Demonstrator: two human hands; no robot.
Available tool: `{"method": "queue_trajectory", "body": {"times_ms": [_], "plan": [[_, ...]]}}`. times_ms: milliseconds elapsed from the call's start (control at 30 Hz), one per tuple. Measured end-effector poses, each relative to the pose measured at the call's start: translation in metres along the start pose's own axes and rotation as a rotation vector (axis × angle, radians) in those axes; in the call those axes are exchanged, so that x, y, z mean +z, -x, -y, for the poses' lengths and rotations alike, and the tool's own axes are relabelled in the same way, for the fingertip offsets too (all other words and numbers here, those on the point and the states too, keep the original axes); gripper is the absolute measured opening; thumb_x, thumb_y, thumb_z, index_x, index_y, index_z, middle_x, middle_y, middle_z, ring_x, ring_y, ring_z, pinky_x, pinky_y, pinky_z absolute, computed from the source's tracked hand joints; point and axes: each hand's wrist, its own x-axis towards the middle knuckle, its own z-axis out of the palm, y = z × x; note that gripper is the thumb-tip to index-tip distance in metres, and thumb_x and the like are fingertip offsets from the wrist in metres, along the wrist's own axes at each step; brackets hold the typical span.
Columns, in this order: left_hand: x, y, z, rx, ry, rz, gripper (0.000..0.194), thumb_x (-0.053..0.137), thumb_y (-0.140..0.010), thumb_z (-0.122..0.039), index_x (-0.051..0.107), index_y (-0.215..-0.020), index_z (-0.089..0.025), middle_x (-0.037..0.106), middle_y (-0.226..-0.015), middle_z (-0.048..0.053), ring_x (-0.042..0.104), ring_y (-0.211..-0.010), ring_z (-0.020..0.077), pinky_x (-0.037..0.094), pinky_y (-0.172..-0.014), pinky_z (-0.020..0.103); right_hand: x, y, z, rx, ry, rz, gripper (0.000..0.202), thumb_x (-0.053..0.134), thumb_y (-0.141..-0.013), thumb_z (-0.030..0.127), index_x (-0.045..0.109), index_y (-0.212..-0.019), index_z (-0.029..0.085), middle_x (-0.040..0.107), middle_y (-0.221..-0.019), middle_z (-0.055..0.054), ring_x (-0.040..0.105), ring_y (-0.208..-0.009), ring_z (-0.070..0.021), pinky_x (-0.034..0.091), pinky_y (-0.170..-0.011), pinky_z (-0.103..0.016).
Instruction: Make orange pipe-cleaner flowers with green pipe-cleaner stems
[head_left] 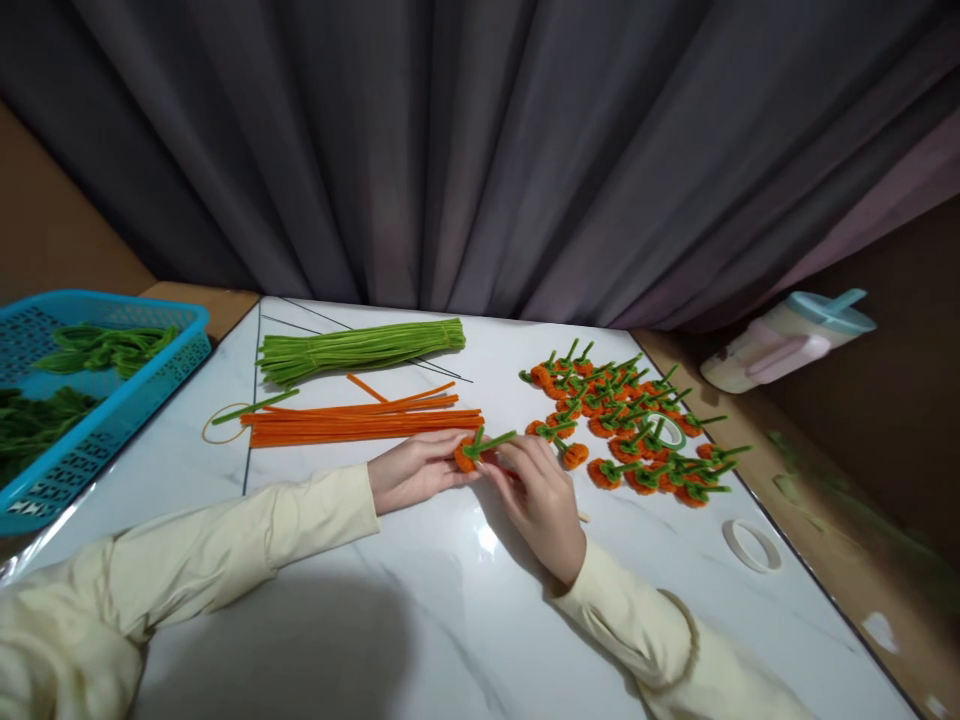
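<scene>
Between my two hands, above the middle of the marbled surface, is a small orange pumpkin (466,455) of fuzzy stems with green pieces on top. My left hand (420,470) holds its left side between thumb and fingers. The fingertips of my right hand (536,495) pinch at its right side, by the green stem. Just behind my hands lies a bundle of orange fuzzy stems (360,427). A thicker bundle of green stems (364,350) is farther back. Several finished-looking orange pumpkins (604,473) with green tops are grouped to the right.
A blue basket (169,375) with green fuzzy pieces stands at the left. White tape rings (752,546) lie at the right, one among the pumpkins. A tumbler (780,345) leans in view at the back right. A rubber band (205,425) and thin dark wires are on the left side.
</scene>
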Motion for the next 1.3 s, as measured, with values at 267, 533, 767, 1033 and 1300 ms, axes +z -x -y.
{"method": "queue_trajectory", "body": {"times_ms": [267,533,767,1033,1300], "plan": [[0.000,-0.004,-0.016,-0.096,0.148,-0.086,0.036,0.038,-0.092,-0.026,0.061,-0.075,-0.004,0.056,-0.071,0.010,0.052,-0.054,0.0095,0.034,-0.036,0.016,-0.037,-0.019,-0.001,0.179,0.327,0.663,0.010,0.057,-0.081,0.017,0.060,-0.090,0.017,0.060,-0.091,-0.006,0.055,-0.087,-0.0221,0.041,-0.063,-0.029],[-0.001,-0.003,-0.015,-0.058,-0.017,-0.098,0.023,0.046,-0.087,-0.023,0.052,-0.068,-0.012,0.045,-0.059,0.000,0.044,-0.046,0.0066,0.027,-0.032,0.013,-0.024,-0.014,0.002,0.064,0.521,0.703,0.014,0.046,-0.082,0.006,0.056,-0.085,0.016,0.058,-0.084,-0.004,0.055,-0.075,-0.0181,0.033,-0.056,-0.027],[0.003,0.002,-0.013,0.086,-0.325,-0.205,0.020,0.054,-0.079,-0.032,0.047,-0.068,-0.016,0.039,-0.051,-0.005,0.026,-0.036,0.0027,0.012,-0.031,0.012,-0.019,-0.011,-0.004,-0.180,0.664,0.644,0.011,0.050,-0.080,0.004,0.056,-0.082,0.014,0.059,-0.079,-0.007,0.054,-0.072,-0.0196,0.032,-0.056,-0.028],[0.009,0.006,-0.012,0.148,-0.335,-0.272,0.014,0.056,-0.074,-0.030,0.051,-0.071,-0.016,0.040,-0.056,-0.004,0.039,-0.043,0.0062,0.022,-0.034,0.013,-0.033,-0.019,-0.019,0.007,0.389,0.646,0.019,0.041,-0.080,0.004,0.053,-0.087,0.015,0.054,-0.086,-0.005,0.052,-0.063,-0.0136,0.032,-0.049,-0.024],[0.005,0.005,-0.005,0.252,-0.429,-0.205,0.024,0.053,-0.080,-0.040,0.050,-0.076,-0.017,0.037,-0.060,-0.004,0.035,-0.043,0.0055,0.024,-0.032,0.013,-0.038,-0.026,-0.014,0.184,-0.116,0.581,0.031,0.039,-0.083,0.008,0.060,-0.104,0.016,0.055,-0.081,-0.005,0.053,-0.067,-0.0135,0.041,-0.061,-0.025]]}}
